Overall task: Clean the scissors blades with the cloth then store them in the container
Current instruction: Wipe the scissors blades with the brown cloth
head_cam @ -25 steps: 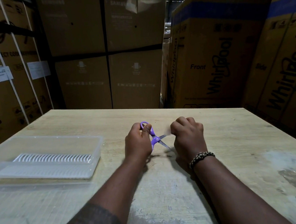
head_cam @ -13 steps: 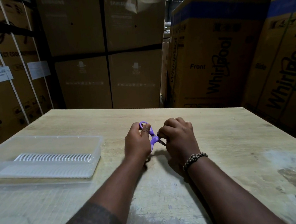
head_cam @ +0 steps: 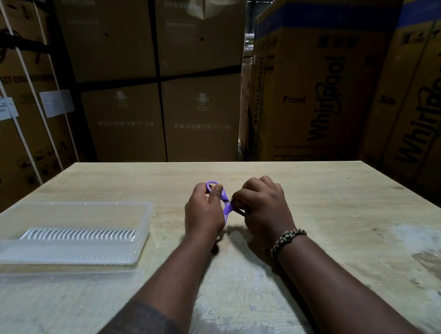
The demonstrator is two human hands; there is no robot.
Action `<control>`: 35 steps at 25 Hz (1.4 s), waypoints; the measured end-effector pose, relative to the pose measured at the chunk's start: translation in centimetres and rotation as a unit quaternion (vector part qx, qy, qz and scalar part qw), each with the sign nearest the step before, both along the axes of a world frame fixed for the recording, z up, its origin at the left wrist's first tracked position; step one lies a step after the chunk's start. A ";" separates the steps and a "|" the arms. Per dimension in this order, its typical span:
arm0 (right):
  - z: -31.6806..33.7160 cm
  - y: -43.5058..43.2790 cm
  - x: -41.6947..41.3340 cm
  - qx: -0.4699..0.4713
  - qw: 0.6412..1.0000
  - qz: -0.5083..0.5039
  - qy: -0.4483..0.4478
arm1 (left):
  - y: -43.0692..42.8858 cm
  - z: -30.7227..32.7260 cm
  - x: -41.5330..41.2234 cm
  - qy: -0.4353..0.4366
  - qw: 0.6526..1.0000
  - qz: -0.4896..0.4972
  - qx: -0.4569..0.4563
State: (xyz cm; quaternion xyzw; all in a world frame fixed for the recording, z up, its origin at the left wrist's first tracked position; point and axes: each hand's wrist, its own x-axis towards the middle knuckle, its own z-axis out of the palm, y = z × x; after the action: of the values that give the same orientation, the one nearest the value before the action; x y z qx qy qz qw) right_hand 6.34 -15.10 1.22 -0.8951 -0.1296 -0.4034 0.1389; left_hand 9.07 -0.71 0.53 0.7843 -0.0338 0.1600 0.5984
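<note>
- You had one pair of scissors [head_cam: 228,208], purple-handled, held just above the table [head_cam: 339,209] a little right of its middle, between your two hands.
- Your left hand [head_cam: 205,212] gripped the handle end, with the thumb through the far loop.
- Your right hand [head_cam: 266,208] was curled tight around the blade end, fingertips pinching close to the pivot, and the two hands almost touched.
- The blades were hidden inside that fist. I could not tell whether the cloth was in there too.
- One bracelet [head_cam: 288,238] sat on your right wrist, and one dark band [head_cam: 142,333] marked your left forearm.
- One clear container [head_cam: 147,222] stood open on the left of the table, well apart from your hands, with one white ribbed insert [head_cam: 77,231] lying in it.
- One flat clear lid [head_cam: 63,276] lay just on the near side of the container, touching or nearly touching it.
- A strip of bare tabletop ran between the container's right wall and your left hand.
- The widest open room lay to the right of your right hand, out to the table's right edge, and on the far side up to the far edge.
- Tall cardboard boxes [head_cam: 158,92] stood close behind the far edge. Two at the right [head_cam: 321,81] carried Whirlpool lettering and crowded the far right corner.
</note>
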 end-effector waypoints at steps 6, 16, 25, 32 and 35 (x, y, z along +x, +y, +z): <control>-0.1 -2.3 0.2 0.037 0.992 -0.119 0.013 | -0.2 -0.3 0.1 0.011 0.999 -0.022 -0.038; 0.1 -0.1 -0.3 0.031 0.999 0.038 0.021 | 0.0 -0.3 0.2 0.007 1.000 -0.015 0.006; 0.2 -1.1 -0.2 -0.060 0.995 -0.017 0.072 | -0.1 -0.4 0.0 -0.001 0.999 -0.034 -0.011; 0.3 -2.1 0.0 -0.049 0.990 -0.088 0.097 | -0.4 0.2 -0.5 0.004 1.000 -0.030 -0.008; 0.5 -3.0 -0.3 -0.029 0.986 -0.132 0.097 | -0.3 0.0 -0.3 0.013 0.999 -0.033 -0.031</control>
State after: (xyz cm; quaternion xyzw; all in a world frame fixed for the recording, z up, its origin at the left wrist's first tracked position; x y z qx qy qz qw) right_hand 5.99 -18.10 1.74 -0.9428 -0.0082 -0.3256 0.0702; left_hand 8.75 -1.01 0.55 0.7657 -0.0465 0.1307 0.6281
